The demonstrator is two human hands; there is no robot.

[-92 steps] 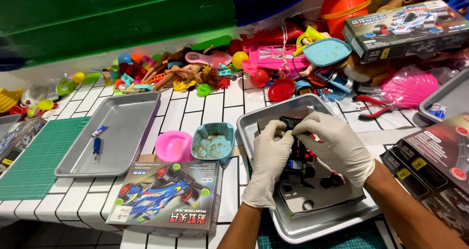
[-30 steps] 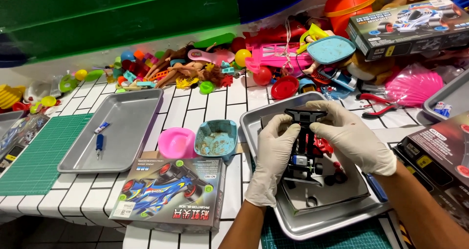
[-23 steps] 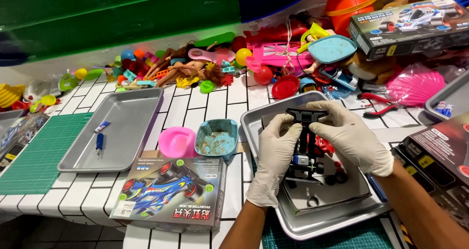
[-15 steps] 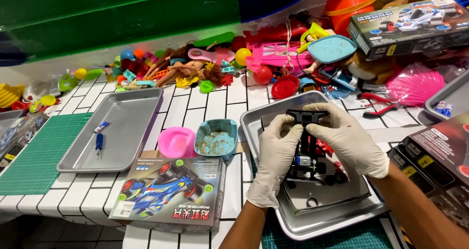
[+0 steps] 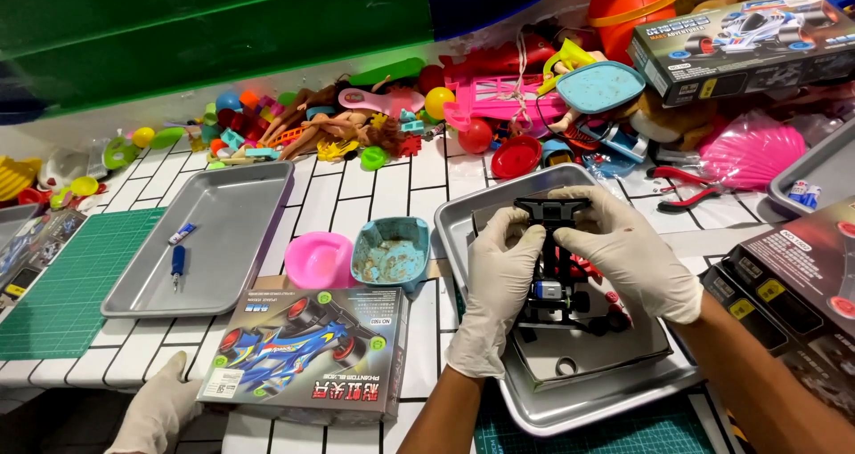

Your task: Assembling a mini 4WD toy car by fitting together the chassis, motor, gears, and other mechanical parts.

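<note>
Two white-gloved hands meet over the large silver metal tray point(image 5: 463, 231) at lower centre of the frame, which sits on the white tiled surface point(image 5: 356, 196). Above that tray they hold a black plastic toy car chassis point(image 5: 552, 267). The left hand point(image 5: 494, 280) wraps its side, fingers closed on it; the right hand point(image 5: 628, 258) arches over from the right, thumb and fingertips pinching the chassis's upper end. Both wrists bend inward, forearms entering from the bottom edge. As I judge it, uneven squeezing could snap a thin clip or pop a small part loose into the tray. A third gloved hand point(image 5: 156, 409), another person's, rests at lower left beside a colourful cardboard model-car box point(image 5: 307, 352).
</note>
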